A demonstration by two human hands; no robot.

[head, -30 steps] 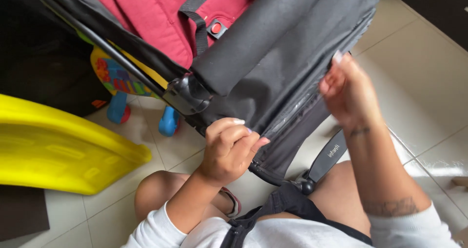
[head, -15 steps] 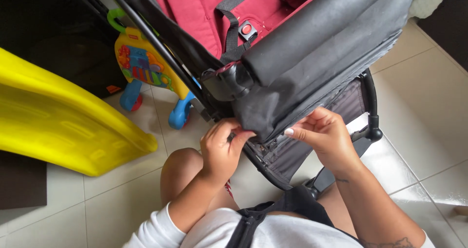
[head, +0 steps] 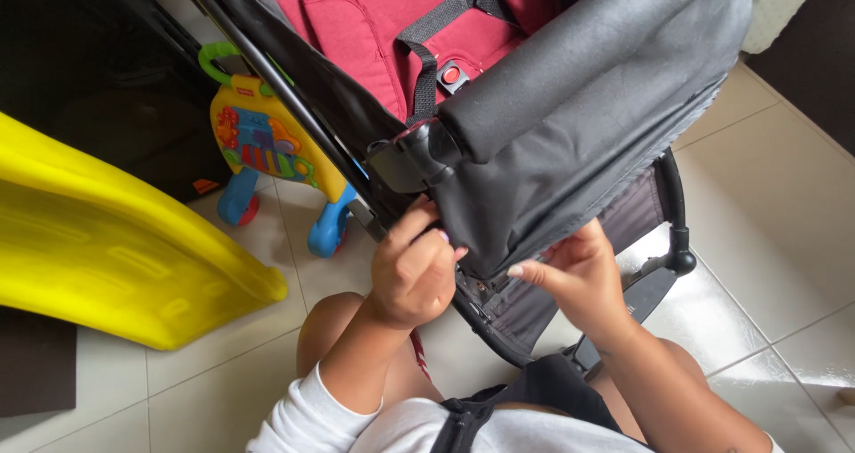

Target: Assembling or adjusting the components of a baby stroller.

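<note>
A baby stroller fills the upper middle of the head view, with a red padded seat (head: 392, 25), a black harness strap with a red buckle (head: 451, 75) and a dark grey fabric canopy (head: 588, 106). My left hand (head: 414, 270) grips the lower left edge of the grey fabric beside the black frame joint (head: 405, 159). My right hand (head: 570, 275) pinches the same fabric edge a little to the right, fingers pointing left. A dark grey basket panel (head: 525, 306) hangs below the two hands. My knees show under them.
A yellow plastic slide (head: 116, 239) lies at the left. A colourful toy walker (head: 267, 150) with blue wheels stands behind the stroller frame. The floor is pale tile (head: 766, 230). A dark mat corner (head: 36, 373) sits at the lower left.
My right hand came down from the canopy's right side to the lower fabric edge near my left hand. The view shifted so the stroller sits higher and the walker shows more.
</note>
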